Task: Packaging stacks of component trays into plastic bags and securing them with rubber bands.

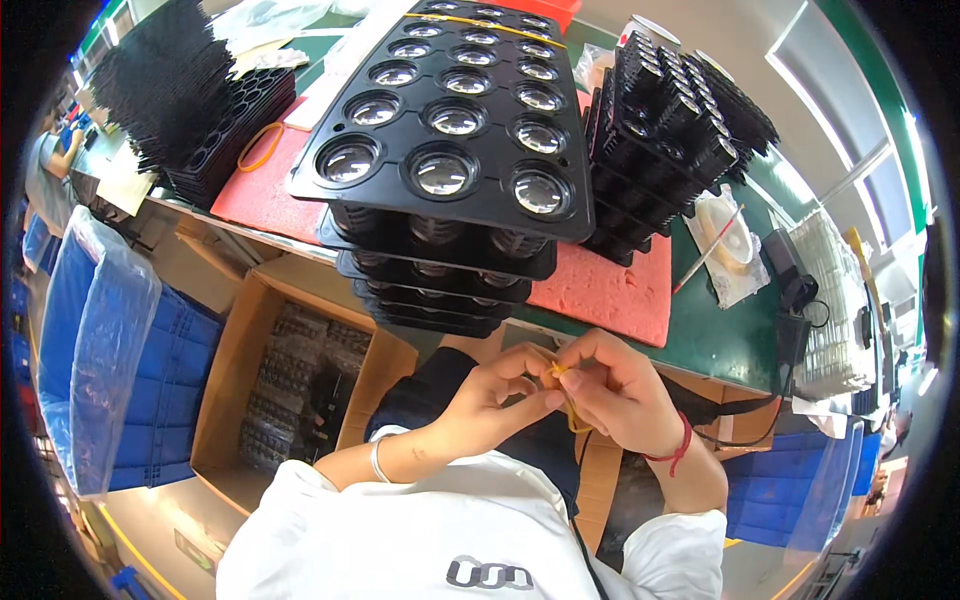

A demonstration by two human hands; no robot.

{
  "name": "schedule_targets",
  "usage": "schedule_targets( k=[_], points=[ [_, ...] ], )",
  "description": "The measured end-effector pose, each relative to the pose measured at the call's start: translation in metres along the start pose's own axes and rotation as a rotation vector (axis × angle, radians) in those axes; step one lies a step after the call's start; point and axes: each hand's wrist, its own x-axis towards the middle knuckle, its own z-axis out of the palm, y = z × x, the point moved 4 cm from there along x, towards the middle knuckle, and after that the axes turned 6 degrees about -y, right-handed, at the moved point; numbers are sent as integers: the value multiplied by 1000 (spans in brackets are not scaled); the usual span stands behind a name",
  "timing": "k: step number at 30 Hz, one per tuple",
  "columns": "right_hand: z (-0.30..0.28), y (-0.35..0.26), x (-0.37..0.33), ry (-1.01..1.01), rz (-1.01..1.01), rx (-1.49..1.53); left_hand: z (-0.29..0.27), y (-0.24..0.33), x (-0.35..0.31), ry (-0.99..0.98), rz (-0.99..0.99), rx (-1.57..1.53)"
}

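My left hand (497, 400) and my right hand (622, 392) meet in front of my body, below the table's near edge. Both pinch a yellow rubber band (572, 410), part of which hangs down beside my right fingers. Just beyond them rises a stack of black trays (405, 160) with round clear lenses in their pockets. Across the far end of the top tray runs another yellow band (480, 22). The stack overhangs the table edge, above a pink foam sheet (610, 290).
Black trays (185, 100) are piled at the left, with an orange band (260, 147) beside them. More lens trays (660, 130) stand at the right, near a white dish (735, 240). Below are a cardboard box (235, 400) and blue crates (160, 380).
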Motion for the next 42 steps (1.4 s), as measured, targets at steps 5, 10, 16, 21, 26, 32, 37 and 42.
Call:
schedule_targets(
  k=[5, 10, 16, 21, 26, 32, 37, 42],
  points=[
    [1, -5, 1, 25, 55, 9, 5, 11, 0, 40, 19, -153],
    [4, -3, 1, 0, 44, -77, 4, 8, -1, 1, 27, -227],
    [1, -18, -3, 58, -134, -313, -1, 14, -3, -9, -172, -399],
    [6, -54, -18, -88, -476, -875, -8, 45, -13, -380, 309, -102],
    [33, -85, -31, 164, -711, -1283, 0, 81, -26, -501, 478, 113],
    [63, -126, -41, 603, -1111, -2059, 25, 101, -42, -464, 785, 405],
    [68, -168, -8, 409, -914, -2135, 5, 104, -52, -399, 770, 331],
    [42, -223, 33, 488, -665, -2216, -23, 106, -61, -229, 794, 141]
  ],
)
